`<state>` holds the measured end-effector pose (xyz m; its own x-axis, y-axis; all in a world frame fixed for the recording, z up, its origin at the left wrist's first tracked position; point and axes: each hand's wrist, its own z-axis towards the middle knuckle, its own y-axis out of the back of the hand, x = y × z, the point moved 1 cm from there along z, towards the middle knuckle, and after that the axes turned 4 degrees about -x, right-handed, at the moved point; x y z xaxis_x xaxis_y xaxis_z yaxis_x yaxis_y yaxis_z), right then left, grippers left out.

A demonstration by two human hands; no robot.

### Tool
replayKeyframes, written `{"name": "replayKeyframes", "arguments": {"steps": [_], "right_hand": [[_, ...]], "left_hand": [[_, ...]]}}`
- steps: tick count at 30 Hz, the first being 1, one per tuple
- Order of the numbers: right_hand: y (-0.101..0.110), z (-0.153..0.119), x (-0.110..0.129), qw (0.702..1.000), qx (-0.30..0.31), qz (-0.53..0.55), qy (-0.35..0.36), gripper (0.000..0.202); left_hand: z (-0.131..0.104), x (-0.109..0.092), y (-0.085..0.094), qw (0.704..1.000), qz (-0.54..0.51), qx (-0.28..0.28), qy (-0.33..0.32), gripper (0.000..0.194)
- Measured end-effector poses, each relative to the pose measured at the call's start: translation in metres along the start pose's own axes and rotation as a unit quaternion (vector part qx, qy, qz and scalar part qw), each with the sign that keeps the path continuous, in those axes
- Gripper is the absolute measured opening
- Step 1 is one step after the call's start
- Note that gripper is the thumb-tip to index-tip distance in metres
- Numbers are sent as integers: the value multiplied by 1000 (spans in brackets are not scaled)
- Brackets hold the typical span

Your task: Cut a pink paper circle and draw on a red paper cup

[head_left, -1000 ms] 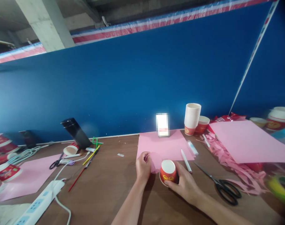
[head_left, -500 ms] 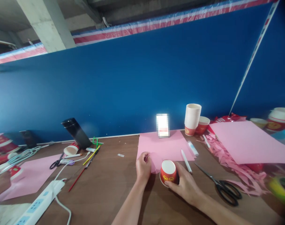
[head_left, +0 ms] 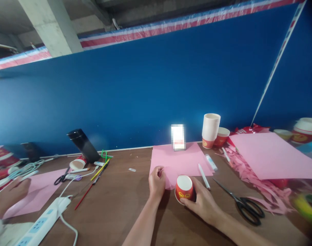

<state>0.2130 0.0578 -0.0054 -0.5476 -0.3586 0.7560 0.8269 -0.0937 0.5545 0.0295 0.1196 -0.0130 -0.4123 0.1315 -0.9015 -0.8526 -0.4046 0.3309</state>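
Note:
My left hand (head_left: 157, 183) is closed in a pinch at the edge of a rounded piece of pink paper (head_left: 171, 180). That piece overlaps the front of a larger pink sheet (head_left: 181, 160). My right hand (head_left: 203, 201) is wrapped round a red paper cup (head_left: 184, 188) with a yellow pattern, which is upside down with its pale base facing up. The cup stands just right of the rounded piece. A white pen (head_left: 204, 176) and a glue stick (head_left: 211, 162) lie beyond my right hand, and black-handled scissors (head_left: 244, 204) rest to its right.
A lit phone (head_left: 178, 137) stands on the pink sheet's far edge. Stacked paper cups (head_left: 210, 130) are behind, with pink paper scraps (head_left: 248, 167) at right. A power strip (head_left: 44, 222), a tilted black bottle (head_left: 84, 147) and a co-worker's hand (head_left: 16, 191) are at left.
My hands, the cup and the rounded paper stay where they were. At the far left, the co-worker's hand has come further into view, over their pink sheet.

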Motion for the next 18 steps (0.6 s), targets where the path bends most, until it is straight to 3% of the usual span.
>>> {"name": "replayKeyframes", "arguments": {"steps": [18], "right_hand": [[0,0,0,1000,-2,17,0,51]], "left_hand": [[1,2,-1,1000,10,4,2,19]]}}
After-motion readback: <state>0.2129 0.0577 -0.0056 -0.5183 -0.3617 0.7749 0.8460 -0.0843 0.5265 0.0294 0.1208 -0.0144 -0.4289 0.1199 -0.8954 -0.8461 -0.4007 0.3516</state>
